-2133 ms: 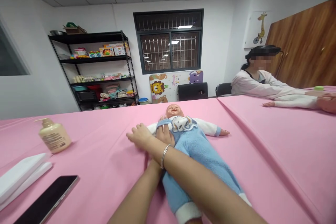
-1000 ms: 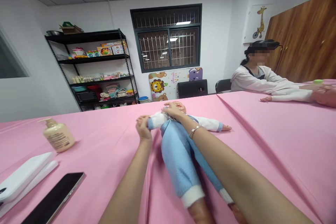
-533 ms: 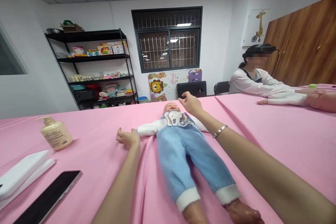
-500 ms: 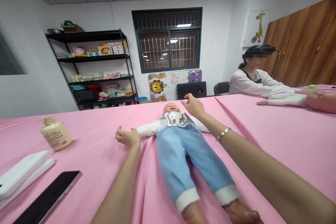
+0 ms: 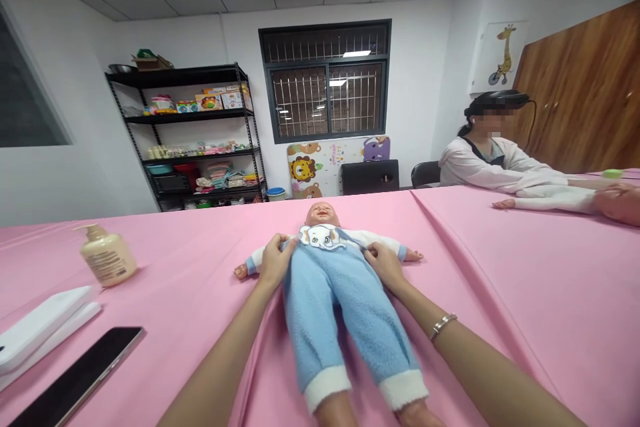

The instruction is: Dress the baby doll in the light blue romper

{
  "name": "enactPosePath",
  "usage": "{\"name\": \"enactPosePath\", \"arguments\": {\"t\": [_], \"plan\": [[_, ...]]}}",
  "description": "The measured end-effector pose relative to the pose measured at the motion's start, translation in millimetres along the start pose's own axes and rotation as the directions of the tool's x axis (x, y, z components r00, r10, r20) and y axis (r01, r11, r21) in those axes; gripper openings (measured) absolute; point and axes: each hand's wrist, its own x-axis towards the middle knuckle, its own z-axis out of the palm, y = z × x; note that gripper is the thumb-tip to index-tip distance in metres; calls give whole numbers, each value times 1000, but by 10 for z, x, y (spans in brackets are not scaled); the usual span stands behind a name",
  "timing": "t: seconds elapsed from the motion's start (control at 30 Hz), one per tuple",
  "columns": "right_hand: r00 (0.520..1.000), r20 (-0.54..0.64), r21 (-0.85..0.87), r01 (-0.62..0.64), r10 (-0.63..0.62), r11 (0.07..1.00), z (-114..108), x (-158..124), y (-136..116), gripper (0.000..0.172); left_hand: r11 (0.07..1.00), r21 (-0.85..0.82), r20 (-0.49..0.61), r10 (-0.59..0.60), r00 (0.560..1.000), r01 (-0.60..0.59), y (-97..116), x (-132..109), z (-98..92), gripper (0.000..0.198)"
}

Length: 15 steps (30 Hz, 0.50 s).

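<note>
Baby doll (image 5: 330,307), face-up, between left hand (image 5: 275,261), right hand (image 5: 386,265)

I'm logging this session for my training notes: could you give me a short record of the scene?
Left hand: on the doll's chest, at the overalls' edge
Right hand: at the overalls' other side
Doll: baby doll, on its back, blue fleece overalls
Surface: pink tablecloth
Nearby: pump bottle, smartphone, white folded item
Other person: seated co-worker, at right, beside a second doll
</note>
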Motion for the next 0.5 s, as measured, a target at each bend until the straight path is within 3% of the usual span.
{"name": "enactPosePath", "arguments": {"t": [0.1, 0.2, 0.27, 0.33, 0.4, 0.43, 0.5], "plan": [[988, -30, 139, -144, 150, 980, 8, 17, -37, 22, 979, 178, -55, 113, 992, -102, 104, -37, -1, 11], [984, -30, 163, -166, 173, 973, 26, 11, -64, 25, 942, 176, -116, 307, 945, -285, 416, -103, 123, 13], [986, -46, 128, -153, 160, 980, 26, -3, -83, 27, 904, 92, 32, 416, 909, -417, 689, -121, 282, 16], [986, -62, 137, -144, 153, 980, 18, -22, -98, 28, 858, 100, 318, 453, 833, -504, 929, -93, 490, 22], [987, -82, 177, -121, 137, 977, 11, -39, -111, 28, 809, 259, 589, 301, 750, -528, 1080, -16, 716, 30], [988, -94, 195, -100, 120, 976, 10, -46, -118, 29, 767, 355, 672, 188, 716, -535, 1116, 31, 824, 30], [989, -84, 263, -94, 119, 960, 19, -51, -139, 31, 714, 474, 691, 61, 720, -516, 1123, 116, 1014, 25]]}}
